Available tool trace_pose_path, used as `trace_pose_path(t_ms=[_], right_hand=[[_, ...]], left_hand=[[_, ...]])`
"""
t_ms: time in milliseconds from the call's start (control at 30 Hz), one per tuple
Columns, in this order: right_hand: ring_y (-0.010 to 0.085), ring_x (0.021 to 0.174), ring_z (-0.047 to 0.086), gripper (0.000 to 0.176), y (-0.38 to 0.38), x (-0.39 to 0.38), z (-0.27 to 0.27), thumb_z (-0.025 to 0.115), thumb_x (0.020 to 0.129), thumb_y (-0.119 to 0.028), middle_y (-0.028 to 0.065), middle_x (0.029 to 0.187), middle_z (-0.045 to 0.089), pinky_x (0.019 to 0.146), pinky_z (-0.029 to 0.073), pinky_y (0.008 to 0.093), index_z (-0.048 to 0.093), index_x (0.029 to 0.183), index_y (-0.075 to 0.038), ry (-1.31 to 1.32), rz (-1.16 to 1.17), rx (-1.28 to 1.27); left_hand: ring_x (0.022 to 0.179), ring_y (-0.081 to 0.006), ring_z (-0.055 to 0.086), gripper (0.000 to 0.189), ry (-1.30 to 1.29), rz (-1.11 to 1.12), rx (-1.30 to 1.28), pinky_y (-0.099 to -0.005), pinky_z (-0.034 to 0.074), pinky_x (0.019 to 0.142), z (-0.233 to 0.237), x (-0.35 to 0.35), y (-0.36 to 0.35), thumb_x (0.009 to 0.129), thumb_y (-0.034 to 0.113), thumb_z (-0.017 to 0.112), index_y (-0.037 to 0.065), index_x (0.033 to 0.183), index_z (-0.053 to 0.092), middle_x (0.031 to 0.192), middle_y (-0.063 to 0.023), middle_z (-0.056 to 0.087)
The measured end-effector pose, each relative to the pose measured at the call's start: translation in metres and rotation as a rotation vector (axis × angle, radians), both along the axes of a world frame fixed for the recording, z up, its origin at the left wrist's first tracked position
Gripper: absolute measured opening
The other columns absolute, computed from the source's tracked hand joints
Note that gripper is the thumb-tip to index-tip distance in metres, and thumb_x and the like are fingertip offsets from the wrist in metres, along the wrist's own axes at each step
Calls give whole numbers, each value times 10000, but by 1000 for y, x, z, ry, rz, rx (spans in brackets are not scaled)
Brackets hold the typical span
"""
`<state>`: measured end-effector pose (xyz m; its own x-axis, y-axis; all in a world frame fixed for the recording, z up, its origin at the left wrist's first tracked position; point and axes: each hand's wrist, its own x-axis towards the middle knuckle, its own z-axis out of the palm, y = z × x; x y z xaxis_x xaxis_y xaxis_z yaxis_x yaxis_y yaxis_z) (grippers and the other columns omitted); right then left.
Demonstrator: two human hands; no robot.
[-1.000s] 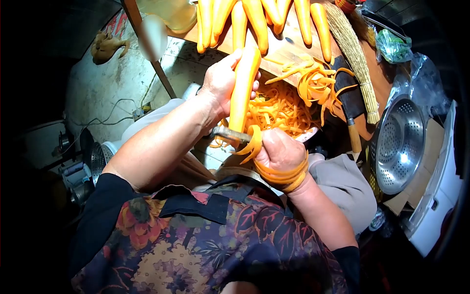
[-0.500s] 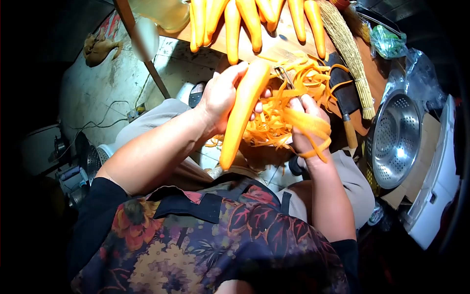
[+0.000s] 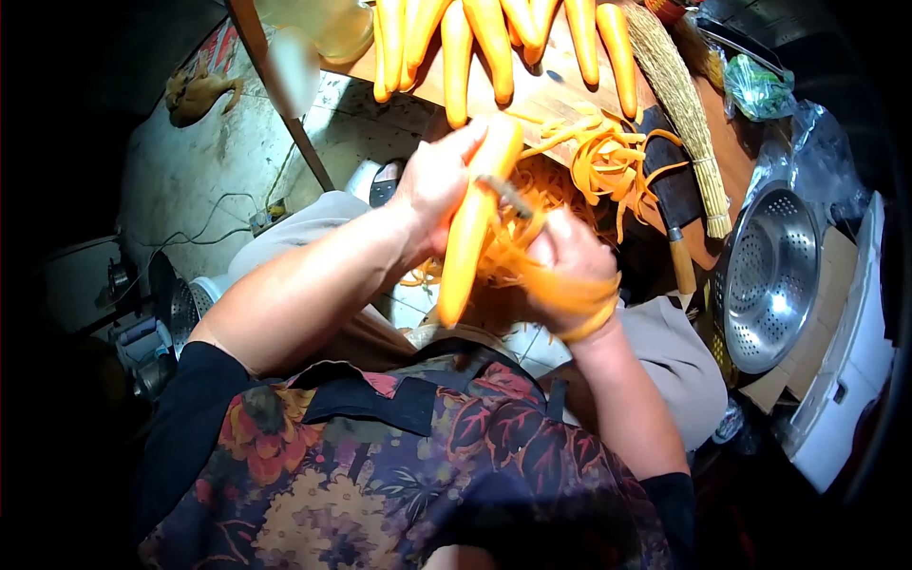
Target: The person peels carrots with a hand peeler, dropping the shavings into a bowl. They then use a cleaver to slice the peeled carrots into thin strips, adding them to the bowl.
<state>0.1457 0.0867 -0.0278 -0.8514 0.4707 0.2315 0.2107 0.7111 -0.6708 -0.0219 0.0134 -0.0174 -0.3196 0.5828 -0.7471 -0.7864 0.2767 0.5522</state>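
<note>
A large carrot (image 3: 464,256) slants downward in my left hand (image 3: 432,180), which is closed around its thicker upper part. My right hand (image 3: 573,261), blurred by motion, grips a peeler (image 3: 506,198) whose head lies against the carrot's right side. Long orange peel strips (image 3: 570,302) hang over the back of my right hand and wrist. Below and behind the hands is a heap of peelings (image 3: 518,252), partly hidden by them. More peel (image 3: 608,161) lies on the wooden table edge.
Several carrots (image 3: 456,66) line the wooden table (image 3: 570,100). A cleaver (image 3: 665,180) and a straw brush (image 3: 698,142) lie at its right. Beyond stand a steel colander (image 3: 771,275) and a white foam piece (image 3: 841,361). A small animal (image 3: 198,95) is on the floor at left.
My right hand has moved down and left, bringing the peeler onto the carrot's side. The carrot stays in my left hand, shifted only slightly.
</note>
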Motion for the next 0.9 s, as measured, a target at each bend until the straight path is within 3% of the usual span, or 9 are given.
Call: trace_pose_path(t_ms=[67, 133, 167, 267, 333, 533, 667, 800, 900], right_hand=[[344, 726, 567, 114, 21, 0, -1, 521, 876, -141, 140, 801, 547, 606, 472, 414, 533, 821, -41, -116, -100, -33], [344, 731, 586, 126, 38, 3, -14, 508, 892, -138, 150, 813, 569, 610, 478, 413, 535, 822, -38, -306, -182, -88], [342, 727, 601, 108, 39, 5, -20, 510, 892, -119, 158, 801, 576, 609, 481, 413, 561, 847, -35, -194, -200, -177], [341, 722, 606, 95, 39, 5, -20, 517, 888, -100, 155, 792, 577, 607, 480, 417, 590, 875, -40, -99, -106, 8], [340, 731, 606, 91, 36, 5, -16, 535, 879, -95, 146, 803, 579, 610, 480, 415, 605, 893, -38, -171, -114, -24], [370, 724, 610, 191, 24, -2, -15, 542, 908, -198, 192, 775, 609, 635, 478, 437, 574, 826, -29, -365, -190, -235], [396, 757, 613, 201, 19, 0, -19, 543, 909, -237, 224, 811, 627, 645, 469, 469, 560, 883, -38, -296, -173, -238], [405, 737, 599, 224, 18, 3, -34, 539, 917, -248, 220, 781, 616, 646, 466, 459, 549, 886, -27, -495, -205, -213], [380, 700, 590, 189, 28, -2, -8, 577, 902, -193, 201, 761, 603, 612, 451, 443, 541, 829, -22, -164, -300, -376]], left_hand=[[528, -196, 571, 508, -142, -123, 17, -285, 463, 426, 10, 15, -6, 949, 511, 429, 29, 1023, 572, 747, -87, 590], [521, -195, 572, 515, -105, -308, 46, -280, 459, 414, 20, 21, -11, 950, 509, 429, 23, 1031, 579, 748, -93, 597], [522, -186, 577, 521, -163, -320, 121, -274, 468, 424, 19, 22, -12, 955, 503, 416, 21, 1065, 580, 774, -104, 617], [544, -176, 588, 533, -206, -261, 58, -272, 477, 437, 20, 13, -8, 963, 502, 388, 24, 1119, 564, 845, -122, 638], [578, -164, 594, 530, -219, -218, 115, -264, 491, 458, 17, 6, -9, 974, 490, 343, 36, 1168, 535, 945, -132, 640], [586, -167, 593, 517, -214, -154, 202, -255, 487, 457, 5, -10, -8, 972, 489, 342, 52, 1178, 522, 946, -131, 641], [571, -172, 588, 491, -238, -120, 248, -253, 484, 451, 3, -17, -2, 970, 469, 349, 51, 1152, 529, 929, -128, 643], [567, -178, 583, 466, -214, -117, 258, -254, 479, 447, -1, -21, 5, 972, 442, 344, 47, 1121, 542, 900, -122, 644], [560, -178, 573, 471, -172, -89, 207, -256, 476, 449, 0, -18, 9, 977, 442, 336, 41, 1100, 550, 873, -117, 639]])
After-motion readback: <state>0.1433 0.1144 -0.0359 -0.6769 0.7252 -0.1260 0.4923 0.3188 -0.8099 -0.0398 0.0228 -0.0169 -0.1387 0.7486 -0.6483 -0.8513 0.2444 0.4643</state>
